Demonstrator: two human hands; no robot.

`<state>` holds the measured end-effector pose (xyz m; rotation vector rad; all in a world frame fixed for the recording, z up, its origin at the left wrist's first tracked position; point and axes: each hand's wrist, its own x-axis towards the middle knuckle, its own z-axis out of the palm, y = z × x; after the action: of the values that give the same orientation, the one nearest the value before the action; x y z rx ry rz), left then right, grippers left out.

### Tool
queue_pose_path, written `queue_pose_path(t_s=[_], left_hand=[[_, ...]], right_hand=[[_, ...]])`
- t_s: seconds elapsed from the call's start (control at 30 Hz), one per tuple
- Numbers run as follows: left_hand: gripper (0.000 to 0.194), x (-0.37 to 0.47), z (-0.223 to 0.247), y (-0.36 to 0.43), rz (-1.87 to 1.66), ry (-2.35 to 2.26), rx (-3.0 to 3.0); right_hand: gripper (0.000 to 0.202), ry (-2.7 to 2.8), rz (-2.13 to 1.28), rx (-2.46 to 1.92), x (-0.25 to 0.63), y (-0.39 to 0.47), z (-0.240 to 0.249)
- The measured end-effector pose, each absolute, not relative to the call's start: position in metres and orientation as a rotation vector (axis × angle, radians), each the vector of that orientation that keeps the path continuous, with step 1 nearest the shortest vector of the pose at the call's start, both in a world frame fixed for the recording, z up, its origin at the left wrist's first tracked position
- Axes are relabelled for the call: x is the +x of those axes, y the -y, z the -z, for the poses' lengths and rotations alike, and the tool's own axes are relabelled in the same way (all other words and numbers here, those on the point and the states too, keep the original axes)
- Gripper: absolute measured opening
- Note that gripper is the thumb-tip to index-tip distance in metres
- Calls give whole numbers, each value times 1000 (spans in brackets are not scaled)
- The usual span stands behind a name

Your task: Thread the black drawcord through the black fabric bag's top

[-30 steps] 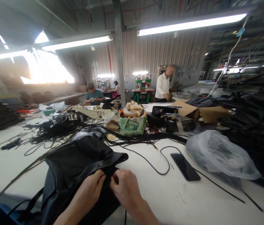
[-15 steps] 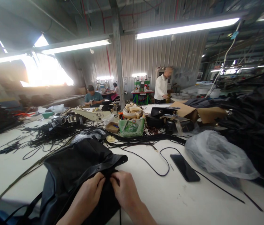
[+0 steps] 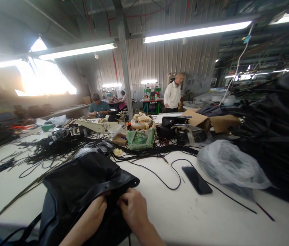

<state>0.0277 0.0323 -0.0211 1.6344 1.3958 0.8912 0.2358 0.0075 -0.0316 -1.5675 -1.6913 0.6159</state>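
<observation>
A black bag (image 3: 75,181) lies on the white table in front of me, its opening edge dotted with small metal eyelets. My left hand (image 3: 99,205) reaches under that edge, and its fingertips are hidden in the dark fabric. Close by on the right, my right hand (image 3: 133,206) is closed, thumb and fingers pinching the bag's black edge. A black strap (image 3: 31,227) trails from the bag's lower left side.
A black phone (image 3: 197,180) and a clear plastic bag (image 3: 233,165) lie to the right. Black cords (image 3: 157,150) stretch behind the bag, near a green box (image 3: 140,138) holding rolls of tape. Dark material (image 3: 283,136) is heaped at far right. Several people work farther back.
My left hand has slid deeper under the bag's edge, and my hands are slightly farther apart. The whole view has shifted a little. A person in white at the back has lowered an arm.
</observation>
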Motion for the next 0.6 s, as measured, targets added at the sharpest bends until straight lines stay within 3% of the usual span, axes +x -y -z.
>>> queue_pose_path(t_s=[0.23, 0.53, 0.6], left_hand=[[49, 39, 26, -40, -709, -1404, 1797], [35, 61, 26, -36, -850, -1436, 1956], [29, 64, 15, -27, -870, -1416, 1985]], right_hand=[[12, 1619, -634, -1565, 236, -5, 34], [14, 1591, -630, -1476, 242, 1, 32], [22, 1573, -559, -1380, 246, 4, 28]])
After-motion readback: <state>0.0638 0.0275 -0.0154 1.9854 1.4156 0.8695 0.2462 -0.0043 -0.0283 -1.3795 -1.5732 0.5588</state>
